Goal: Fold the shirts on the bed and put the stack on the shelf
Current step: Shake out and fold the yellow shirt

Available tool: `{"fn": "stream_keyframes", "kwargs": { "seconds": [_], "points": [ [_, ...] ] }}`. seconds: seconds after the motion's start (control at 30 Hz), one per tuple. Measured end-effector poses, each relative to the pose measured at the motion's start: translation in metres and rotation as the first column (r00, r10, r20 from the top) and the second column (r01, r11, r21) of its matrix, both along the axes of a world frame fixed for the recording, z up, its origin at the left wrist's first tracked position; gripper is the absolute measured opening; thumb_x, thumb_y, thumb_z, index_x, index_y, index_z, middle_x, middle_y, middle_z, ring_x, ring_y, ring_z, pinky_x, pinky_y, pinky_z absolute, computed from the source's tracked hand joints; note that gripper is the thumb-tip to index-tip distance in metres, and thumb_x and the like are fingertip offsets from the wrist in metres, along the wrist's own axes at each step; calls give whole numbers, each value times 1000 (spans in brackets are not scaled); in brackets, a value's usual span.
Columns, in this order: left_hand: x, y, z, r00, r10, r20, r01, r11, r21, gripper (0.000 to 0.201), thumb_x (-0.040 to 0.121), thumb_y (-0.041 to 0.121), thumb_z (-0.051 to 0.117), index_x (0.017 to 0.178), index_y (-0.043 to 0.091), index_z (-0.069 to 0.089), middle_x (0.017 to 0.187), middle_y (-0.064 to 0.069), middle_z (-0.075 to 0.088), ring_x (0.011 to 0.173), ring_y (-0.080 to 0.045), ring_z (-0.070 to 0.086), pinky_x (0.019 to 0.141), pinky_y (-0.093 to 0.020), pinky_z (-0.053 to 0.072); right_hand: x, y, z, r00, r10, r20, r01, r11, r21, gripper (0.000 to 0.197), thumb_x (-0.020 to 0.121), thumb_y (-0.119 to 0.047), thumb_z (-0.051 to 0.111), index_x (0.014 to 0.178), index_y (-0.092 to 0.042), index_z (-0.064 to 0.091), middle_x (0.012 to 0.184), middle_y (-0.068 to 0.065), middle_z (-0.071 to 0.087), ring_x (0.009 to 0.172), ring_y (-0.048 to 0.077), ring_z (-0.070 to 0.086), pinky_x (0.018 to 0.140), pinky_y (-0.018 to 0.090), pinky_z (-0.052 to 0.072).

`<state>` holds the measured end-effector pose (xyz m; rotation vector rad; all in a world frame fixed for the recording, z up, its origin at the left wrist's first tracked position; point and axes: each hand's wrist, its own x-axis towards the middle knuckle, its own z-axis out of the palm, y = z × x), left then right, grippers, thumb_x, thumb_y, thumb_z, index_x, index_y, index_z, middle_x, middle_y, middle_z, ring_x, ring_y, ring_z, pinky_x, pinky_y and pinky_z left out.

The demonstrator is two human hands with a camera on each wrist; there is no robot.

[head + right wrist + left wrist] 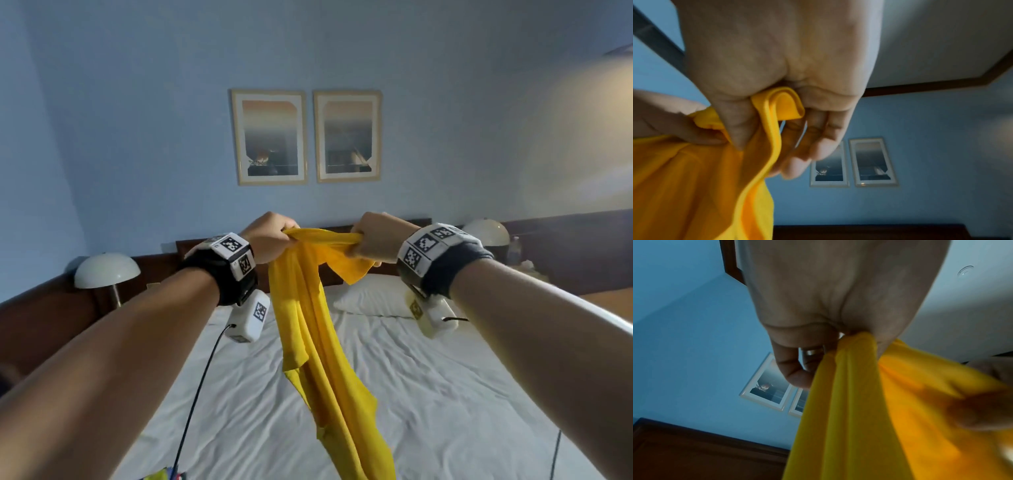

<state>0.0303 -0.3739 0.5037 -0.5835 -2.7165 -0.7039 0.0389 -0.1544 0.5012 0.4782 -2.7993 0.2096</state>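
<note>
Our left hand point(270, 236) grips a bunched edge of the yellow shirt point(322, 342), fingers curled round the cloth. Our right hand point(373, 240) pinches the same edge just beside it, a hemmed fold looped over the fingers point(818, 146). The shirt hangs between our hands and straight down from them, long axis near vertical, above the white bed point(445, 394), so both hands are equally near it. We judge spreading the hands apart comes next. The fabric is thin, soft and limp, gathered into long vertical pleats; the sheet below is wrinkled.
</note>
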Motion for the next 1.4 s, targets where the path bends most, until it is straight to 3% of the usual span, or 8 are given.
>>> {"fn": "stream_keyframes", "kwargs": {
  "seconds": [0.3, 0.5, 0.63, 0.73, 0.9, 1.17, 1.27, 1.4],
  "points": [
    [1, 5, 20, 994, -65, -86, 76, 988, 132, 22, 105, 16, 49, 109, 19, 70, 105, -2, 68, 95, -24, 62, 77, -34, 51, 1, -16, -3, 904, 354, 239, -81, 691, -719, 27, 102, -23, 43, 90, -18, 66, 91, 3, 74, 83, 24, 71, 89, 41, 54],
    [5, 0, 43, 990, -118, -83, 127, 986, 111, 33, 107, 9, 40, 110, 30, 66, 109, 2, 64, 101, -21, 58, 85, -36, 48, -31, -8, -42, 981, 189, -31, -182, 869, -459, 8, 82, -12, 68, 88, -16, 65, 85, 2, 69, 76, 17, 64, 79, 43, 57],
    [7, -7, 53, 975, -194, -112, 211, 962, 173, 21, 104, 19, 49, 103, 31, 67, 98, 10, 66, 95, -17, 62, 78, -31, 54, -34, -30, -57, 922, 362, 140, -261, 845, -466, 51, 70, -39, 86, 113, -29, 63, 106, -12, 68, 97, 3, 62, 92, 33, 53],
    [8, -14, 59, 973, -209, -99, 226, 952, 207, 25, 103, 15, 51, 98, 32, 69, 98, 9, 69, 95, -19, 65, 80, -34, 57, -27, -49, -57, 873, 464, 146, -282, 727, -626, 58, 81, -16, 81, 132, -13, 54, 120, 1, 65, 104, 9, 58, 99, 33, 49],
    [19, -36, 74, 980, -159, -121, 181, 962, 206, 26, 104, 16, 51, 96, 33, 70, 104, 3, 70, 100, -21, 64, 85, -40, 56, -18, -59, -47, 885, 424, 193, -187, 703, -686, 5, 94, -13, 65, 89, -13, 66, 90, 11, 70, 80, 18, 67, 89, 40, 56],
    [34, -75, 62, 996, 86, -2, -86, 996, -20, 47, 99, -9, 38, 103, 27, 68, 111, -5, 64, 101, -28, 56, 88, -44, 47, -31, -44, -31, 976, 190, -110, -213, 698, -684, 24, 100, -13, 50, 84, 3, 58, 74, 14, 54, 66, 23, 48, 62, 45, 44],
    [36, -81, 44, 987, 61, 147, -38, 988, -150, 13, 90, 15, 68, 101, 23, 70, 109, -10, 71, 94, -37, 65, 84, -47, 58, -25, -44, -23, 971, 186, -147, -237, 728, -643, 18, 102, -12, 44, 96, -14, 61, 91, 12, 63, 78, 24, 58, 72, 43, 53],
    [35, -78, 31, 904, -77, 420, 117, 990, -72, 87, 37, 60, 90, 115, 29, 69, 114, -3, 71, 108, -28, 67, 94, -49, 57, -16, -46, -19, 958, 171, -229, -254, 877, -408, 20, 101, -15, 42, 103, -21, 61, 93, 2, 63, 82, 21, 60, 72, 38, 55]
  ]
}}
